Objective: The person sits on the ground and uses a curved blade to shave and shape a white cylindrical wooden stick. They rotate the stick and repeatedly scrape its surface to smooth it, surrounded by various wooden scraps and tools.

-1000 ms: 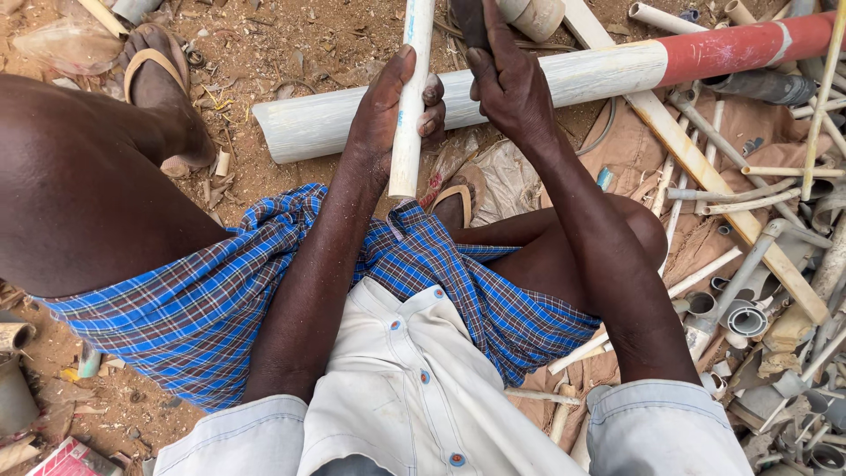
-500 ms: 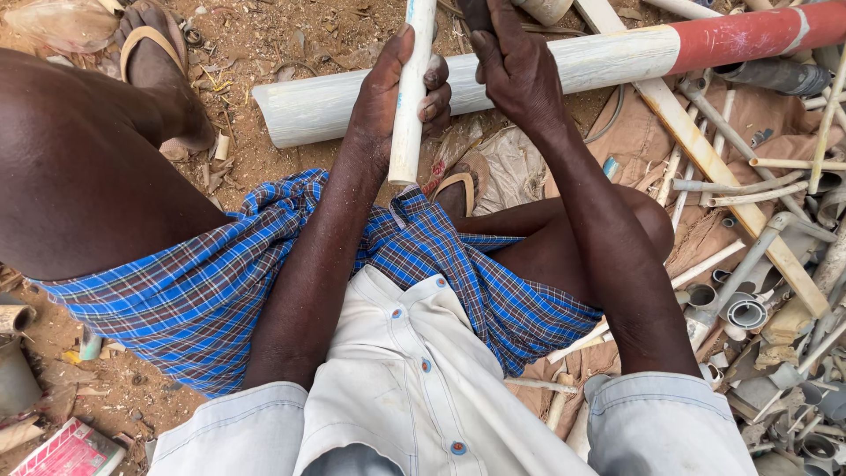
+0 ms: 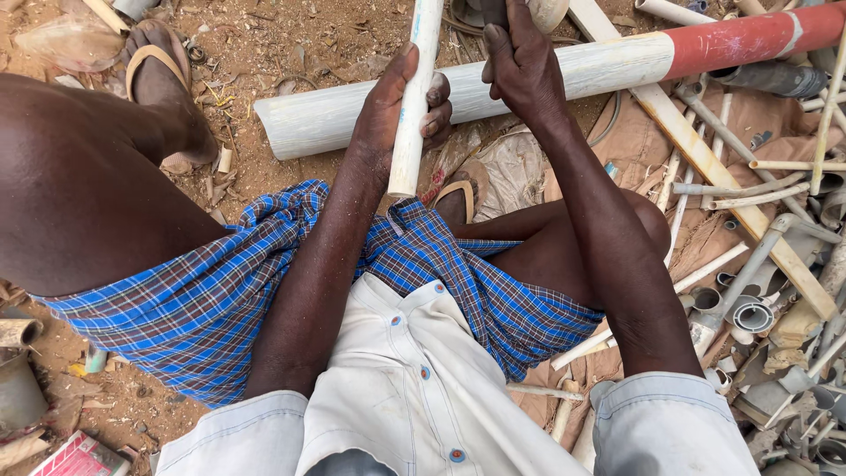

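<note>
My left hand is wrapped around a thin white plastic pipe that runs from the top edge down to just above my lap. My right hand is closed on a dark object at the top edge, right of the thin pipe; what it is cannot be made out. Both hands are over a thick white pipe with a red end lying across the dirt ground. I sit with legs apart, in a blue checked cloth and a white shirt.
A heap of grey and white pipe pieces and fittings lies at the right, with brown sacking under it. My left foot in a sandal rests at the top left. Metal cans stand at the lower left.
The view has shifted slightly; both hands and the thin pipe now sit a little higher in the frame. My grips on the pipe and the dark object look the same.
</note>
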